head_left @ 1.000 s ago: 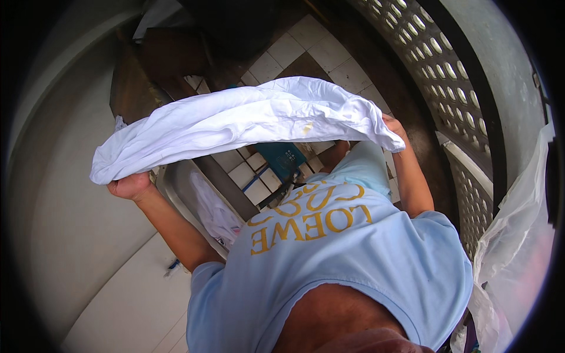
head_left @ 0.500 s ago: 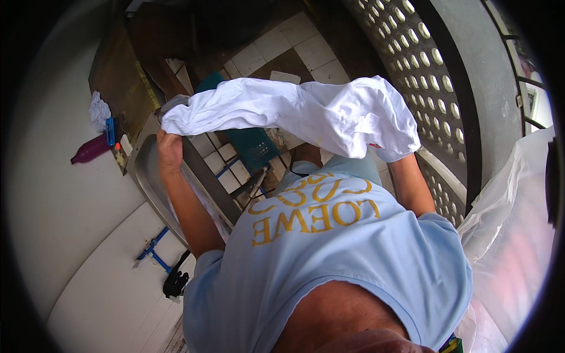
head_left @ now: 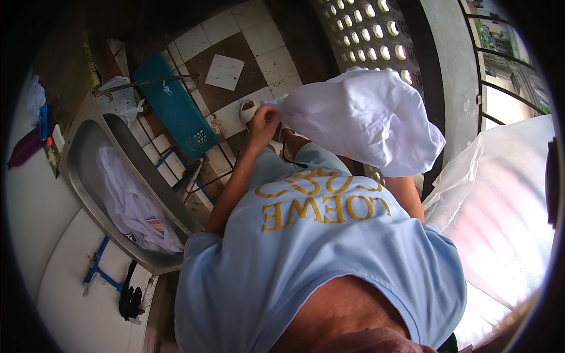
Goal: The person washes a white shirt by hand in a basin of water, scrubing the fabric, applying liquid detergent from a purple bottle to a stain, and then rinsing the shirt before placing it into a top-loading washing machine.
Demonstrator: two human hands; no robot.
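Note:
A bunched white cloth garment (head_left: 365,117) hangs in the air in front of my body, toward the right. My left hand (head_left: 265,122) pinches its left end between thumb and fingers. My right forearm (head_left: 406,197) runs up under the garment's right side, and the cloth hides that hand and its fingers. What kind of garment it is cannot be made out. On my left, a metal sink (head_left: 82,176) holds a wet-looking white garment (head_left: 132,206) with coloured prints.
A teal plastic piece (head_left: 168,100) and a clear plastic bag (head_left: 120,100) are beyond the sink. A perforated block wall (head_left: 376,35) stands at the right. Large translucent plastic sheeting (head_left: 494,194) fills the near right. A blue pipe fitting (head_left: 100,265) is by the sink.
The garment, stretched between both hands before, has swung right and bunched up. My left hand has moved right, away from the sink. The view has shifted, showing more of the sink.

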